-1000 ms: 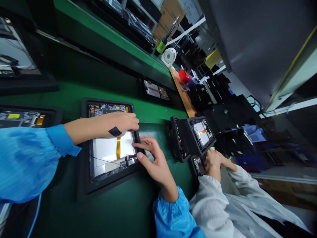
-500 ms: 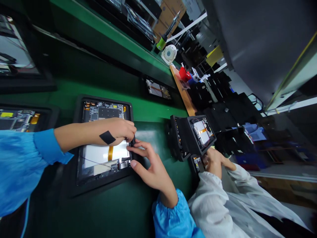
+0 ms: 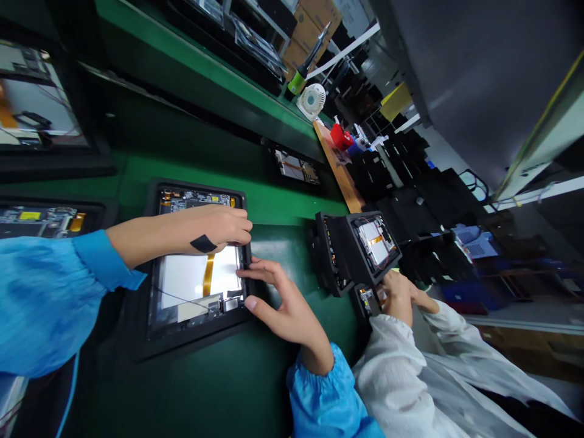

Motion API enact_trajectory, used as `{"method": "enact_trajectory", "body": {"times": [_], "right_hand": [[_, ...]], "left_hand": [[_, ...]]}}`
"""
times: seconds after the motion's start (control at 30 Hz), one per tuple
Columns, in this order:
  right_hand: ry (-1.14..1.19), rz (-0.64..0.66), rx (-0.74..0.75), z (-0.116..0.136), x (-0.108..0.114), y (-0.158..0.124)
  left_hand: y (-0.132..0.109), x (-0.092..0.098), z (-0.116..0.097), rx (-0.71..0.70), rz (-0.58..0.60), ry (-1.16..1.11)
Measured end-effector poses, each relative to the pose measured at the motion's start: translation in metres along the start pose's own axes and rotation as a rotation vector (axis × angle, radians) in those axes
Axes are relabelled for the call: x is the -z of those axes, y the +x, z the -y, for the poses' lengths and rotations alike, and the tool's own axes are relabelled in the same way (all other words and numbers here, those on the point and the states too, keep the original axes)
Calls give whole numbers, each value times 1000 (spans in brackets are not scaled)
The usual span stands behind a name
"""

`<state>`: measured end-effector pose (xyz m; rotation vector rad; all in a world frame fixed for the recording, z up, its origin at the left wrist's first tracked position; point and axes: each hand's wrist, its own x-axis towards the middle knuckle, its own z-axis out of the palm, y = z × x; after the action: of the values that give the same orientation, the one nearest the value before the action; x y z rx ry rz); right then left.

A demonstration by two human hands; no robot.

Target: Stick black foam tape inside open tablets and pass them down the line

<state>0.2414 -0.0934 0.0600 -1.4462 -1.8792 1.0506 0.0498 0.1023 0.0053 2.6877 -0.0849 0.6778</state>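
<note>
Left of the frame's centre, an open device [image 3: 185, 283] is lying on the green worktop [image 3: 283, 240], the left hand [image 3: 223, 228] is lying curled across it (whether that grip is grasping anything I cannot tell), and the right hand [image 3: 289, 313], grip released, is touching the device's right edge.

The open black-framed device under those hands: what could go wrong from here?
The thin dark wire across the open black-framed device's white panel runs toward the right hand, so a finger could snag it. The orange ribbon strip is exposed just below the left hand in view; a careless press might crease it. Farther right, another opened unit sits close by a co-worker's hands, and a bump could perhaps shift it.
</note>
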Motion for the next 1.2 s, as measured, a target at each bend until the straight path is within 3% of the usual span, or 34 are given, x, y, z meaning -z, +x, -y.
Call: {"method": "enact_trajectory", "body": {"times": [0.23, 0.33, 0.43, 0.9, 1.2], "right_hand": [[153, -10, -97, -4, 24, 27], [186, 85, -131, -11, 22, 45], [198, 101, -130, -19, 15, 59], [63, -121, -106, -30, -8, 65], [5, -212, -99, -29, -16, 63]], "left_hand": [[-1, -3, 3, 26, -26, -28], [0, -4, 4, 38, -25, -41], [0, -6, 5, 38, -23, -41], [0, -9, 3, 133, -11, -49], [1, -5, 3, 50, -36, -29]]}}
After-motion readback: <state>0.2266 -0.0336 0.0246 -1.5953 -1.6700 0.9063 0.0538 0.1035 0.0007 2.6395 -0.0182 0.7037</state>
